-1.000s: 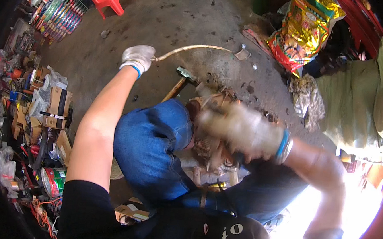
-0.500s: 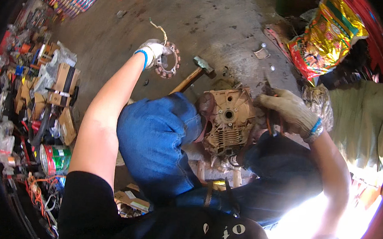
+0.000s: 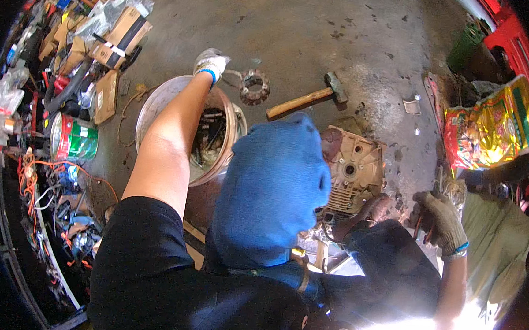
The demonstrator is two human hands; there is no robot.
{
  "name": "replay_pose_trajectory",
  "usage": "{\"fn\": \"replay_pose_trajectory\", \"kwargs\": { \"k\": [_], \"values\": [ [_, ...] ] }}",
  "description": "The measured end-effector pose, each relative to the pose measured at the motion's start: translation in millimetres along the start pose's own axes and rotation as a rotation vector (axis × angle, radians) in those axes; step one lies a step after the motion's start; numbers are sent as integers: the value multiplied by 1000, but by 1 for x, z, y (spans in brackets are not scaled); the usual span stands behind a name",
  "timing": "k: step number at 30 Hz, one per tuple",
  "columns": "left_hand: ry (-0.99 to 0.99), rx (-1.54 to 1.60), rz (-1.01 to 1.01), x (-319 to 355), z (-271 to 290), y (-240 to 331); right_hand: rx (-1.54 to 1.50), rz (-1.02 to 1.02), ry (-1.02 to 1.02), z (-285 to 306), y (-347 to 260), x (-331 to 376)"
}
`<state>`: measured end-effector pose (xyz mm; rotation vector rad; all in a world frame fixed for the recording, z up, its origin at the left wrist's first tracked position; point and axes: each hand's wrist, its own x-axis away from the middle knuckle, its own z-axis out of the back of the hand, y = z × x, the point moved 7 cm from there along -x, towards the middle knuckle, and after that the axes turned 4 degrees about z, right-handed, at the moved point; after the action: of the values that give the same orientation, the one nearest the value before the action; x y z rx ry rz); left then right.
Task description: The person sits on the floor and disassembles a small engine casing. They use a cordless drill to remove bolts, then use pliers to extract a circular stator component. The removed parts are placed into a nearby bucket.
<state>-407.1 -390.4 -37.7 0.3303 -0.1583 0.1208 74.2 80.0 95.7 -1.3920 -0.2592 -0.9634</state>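
My left hand (image 3: 212, 63), in a white glove with a blue cuff, reaches over the rim of a pale bucket (image 3: 235, 123). Its fingertips are hidden. Just right of it, a stator ring (image 3: 255, 89) with coils lies on the floor, its pale lead running toward the glove; I cannot tell if they touch. My gloved right hand (image 3: 443, 221) is closed beside my right knee; a thin reddish part shows at its fingers, too small to name. Between my legs stands a tan finned engine block (image 3: 353, 168) with a round central bore. A hammer (image 3: 306, 101) lies beyond my left knee.
Dark parts lie inside the bucket. Cardboard boxes (image 3: 124, 35), a green-and-red can (image 3: 76, 139) and orange cord (image 3: 28, 173) crowd the left. A shiny yellow-red sack (image 3: 494, 129) and green cloth (image 3: 495, 236) are at right. A small curved metal piece (image 3: 412, 105) lies on the floor.
The stator ring has gone from my left hand's hold onto the floor. My view has swung left, bringing the bucket into sight. My right hand has drawn back from the engine block.
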Motion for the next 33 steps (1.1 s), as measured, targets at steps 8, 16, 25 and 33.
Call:
{"fn": "replay_pose_trajectory", "kwargs": {
  "k": [8,16,25,33],
  "values": [
    [32,-51,-393,33,32,-14,28,-40,117,64,39,-2],
    [244,-209,-621,57,15,-19,-175,-63,587,187,141,60],
    [-42,51,-537,28,-9,-44,-151,-328,602,36,397,177],
    [-464,643,-566,79,66,17,-90,-471,606,-44,489,187]
  ]
}}
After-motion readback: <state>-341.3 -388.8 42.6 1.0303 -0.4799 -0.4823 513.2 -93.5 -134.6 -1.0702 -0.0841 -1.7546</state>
